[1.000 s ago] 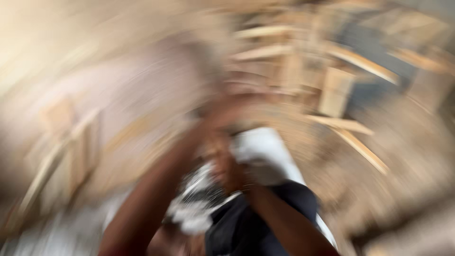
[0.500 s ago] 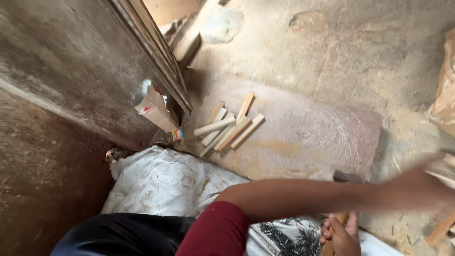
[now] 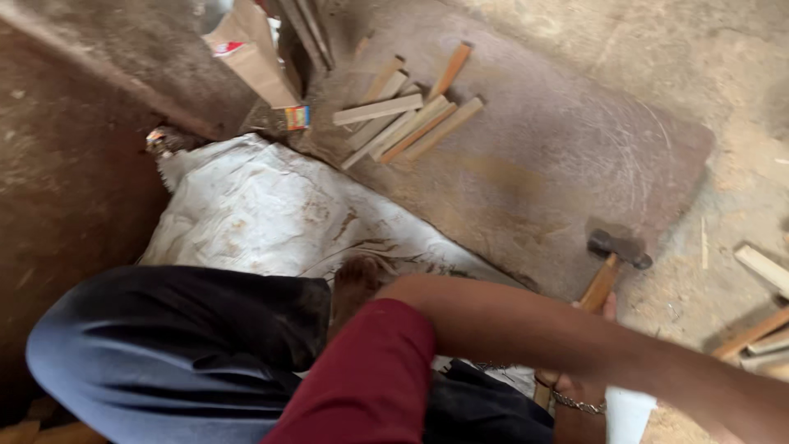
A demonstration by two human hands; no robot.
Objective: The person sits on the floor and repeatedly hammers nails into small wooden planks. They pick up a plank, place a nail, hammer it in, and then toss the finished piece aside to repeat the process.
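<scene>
A hammer [image 3: 612, 256] is seen lying at the right edge of the flat stone slab [image 3: 559, 140], its wooden handle running down behind a forearm. The hand [image 3: 575, 386] with a wrist chain is mostly hidden, so its grip cannot be told. The other hand is out of view. Wooden sticks [image 3: 403, 115] are piled near the slab's far-left corner.

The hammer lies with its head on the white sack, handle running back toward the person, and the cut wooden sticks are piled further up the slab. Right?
Not quite. In the head view the hammer has its head on the flat brown slab, not the white sack. Its handle does run back toward the person, and the wooden sticks do lie further up the slab.
</scene>
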